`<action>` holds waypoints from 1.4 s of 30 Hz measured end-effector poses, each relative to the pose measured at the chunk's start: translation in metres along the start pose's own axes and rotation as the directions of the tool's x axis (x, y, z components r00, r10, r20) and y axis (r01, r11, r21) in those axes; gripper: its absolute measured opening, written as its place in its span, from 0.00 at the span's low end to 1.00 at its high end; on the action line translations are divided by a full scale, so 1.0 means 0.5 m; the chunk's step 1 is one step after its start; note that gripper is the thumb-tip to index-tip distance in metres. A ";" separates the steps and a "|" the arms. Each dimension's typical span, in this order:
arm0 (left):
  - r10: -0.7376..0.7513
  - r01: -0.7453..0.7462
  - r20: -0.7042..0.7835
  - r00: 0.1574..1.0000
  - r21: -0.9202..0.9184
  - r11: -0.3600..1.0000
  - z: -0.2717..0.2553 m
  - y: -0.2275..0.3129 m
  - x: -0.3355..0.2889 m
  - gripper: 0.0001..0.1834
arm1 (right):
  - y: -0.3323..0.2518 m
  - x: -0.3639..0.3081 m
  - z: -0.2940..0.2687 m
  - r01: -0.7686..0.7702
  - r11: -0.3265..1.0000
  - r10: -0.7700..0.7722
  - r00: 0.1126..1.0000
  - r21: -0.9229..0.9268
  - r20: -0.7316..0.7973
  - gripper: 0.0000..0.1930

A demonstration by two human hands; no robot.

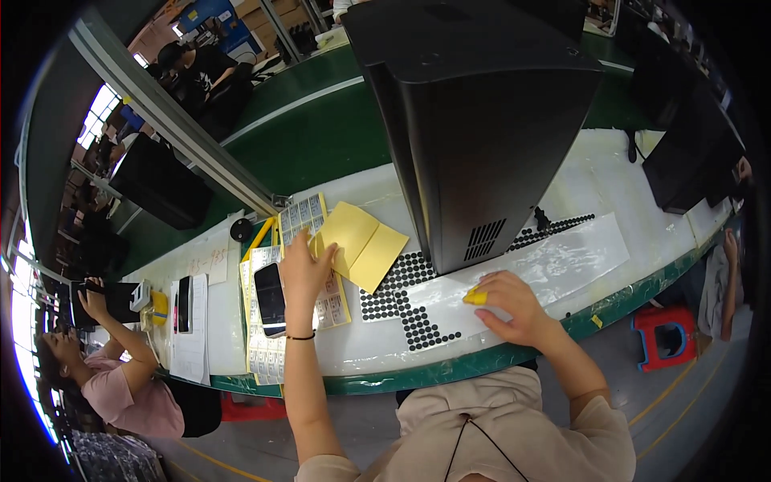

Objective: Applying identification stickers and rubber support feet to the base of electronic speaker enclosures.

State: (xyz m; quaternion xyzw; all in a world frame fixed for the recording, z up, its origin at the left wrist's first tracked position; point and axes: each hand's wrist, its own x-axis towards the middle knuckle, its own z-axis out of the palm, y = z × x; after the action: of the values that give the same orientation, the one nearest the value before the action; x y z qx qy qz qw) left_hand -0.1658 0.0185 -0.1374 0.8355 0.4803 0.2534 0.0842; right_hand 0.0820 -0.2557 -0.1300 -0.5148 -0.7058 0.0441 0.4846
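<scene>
My left hand [303, 273], a dark band at its wrist, has its fingers spread at the left edge of a folded yellow paper [359, 243]. Its thumb overlaps that paper; I see no grip on it. Sheets of printed labels [265, 353] and a dark-screened phone [270, 301] lie beside this hand. My right hand [514, 309] rests over a glossy white backing sheet [554, 261], thumb and index finger apart, with a yellow finger cover [475, 296] on a fingertip. Left of it are rows of round black stickers [408, 273]. A tall black case [498, 161] stands behind the sheet.
A second dark case [695, 157] stands at the right, another [161, 181] beyond the metal post [173, 120]. Papers and a second phone [185, 305] lie at the left, near a seated person [128, 386] in pink. The green bench edge [598, 320] curves in front.
</scene>
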 end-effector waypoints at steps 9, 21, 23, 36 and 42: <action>0.034 -0.044 -0.079 0.996 -0.126 0.991 0.069 -0.013 0.006 0.38 | 0.000 -0.002 0.026 -0.035 0.998 0.031 0.997 0.048 0.068 0.12; -0.159 0.117 -0.004 0.987 -0.659 0.743 -0.001 0.038 -0.027 0.29 | -0.033 0.013 0.059 -0.088 0.978 0.074 0.994 0.187 0.077 0.11; -0.115 -0.033 -0.179 0.977 -0.659 0.752 -0.038 0.082 -0.057 0.25 | -0.028 0.011 0.063 -0.104 0.972 0.088 0.993 0.210 0.084 0.13; 0.842 -0.863 -0.204 0.500 -0.041 0.503 -0.068 0.220 -0.278 0.13 | -0.037 0.028 0.081 -0.408 0.631 0.493 0.868 0.659 0.065 0.28; 0.851 -0.842 -0.026 0.524 -0.166 0.513 -0.027 0.224 -0.297 0.15 | -0.017 0.005 0.092 -0.486 0.567 0.646 0.763 0.666 0.008 0.27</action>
State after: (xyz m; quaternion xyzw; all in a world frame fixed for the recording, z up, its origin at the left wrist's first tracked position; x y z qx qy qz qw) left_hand -0.1485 -0.1672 -0.1337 0.9610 -0.0117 0.2747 0.0298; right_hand 0.0426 -0.2377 -0.1481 -0.5218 -0.3803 0.3705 0.6677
